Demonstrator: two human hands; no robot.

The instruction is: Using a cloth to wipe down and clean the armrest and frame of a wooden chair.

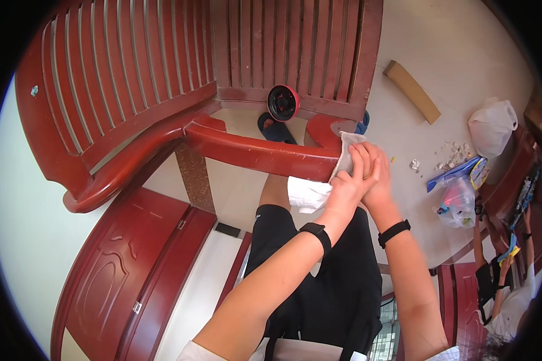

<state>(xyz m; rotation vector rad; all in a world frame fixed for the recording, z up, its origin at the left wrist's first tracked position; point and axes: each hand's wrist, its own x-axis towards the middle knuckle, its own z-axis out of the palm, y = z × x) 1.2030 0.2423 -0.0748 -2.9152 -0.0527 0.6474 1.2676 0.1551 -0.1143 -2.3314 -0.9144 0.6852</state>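
A red wooden armrest [262, 155] of a slatted bench runs across in front of me. Around its right end lies a greyish cloth [347, 151]. My right hand [374, 173] grips this cloth, with bent fingers on its upper side. Close against it, my left hand [345, 186] is also closed on cloth, the two hands overlapping. A white piece of cloth [309, 195] hangs out on the left hand's side, below the armrest. Whether the white and greyish parts are one cloth, I cannot tell. My fingers hide much of the armrest's end.
Beyond the armrest sit a red-rimmed black bowl-shaped object [282, 103] and a dark slipper [275, 128]. On the floor to the right are a curved tan block [412, 92], plastic bags [492, 128] and scattered small pieces [454, 153]. Another person [508, 298] is at the far right.
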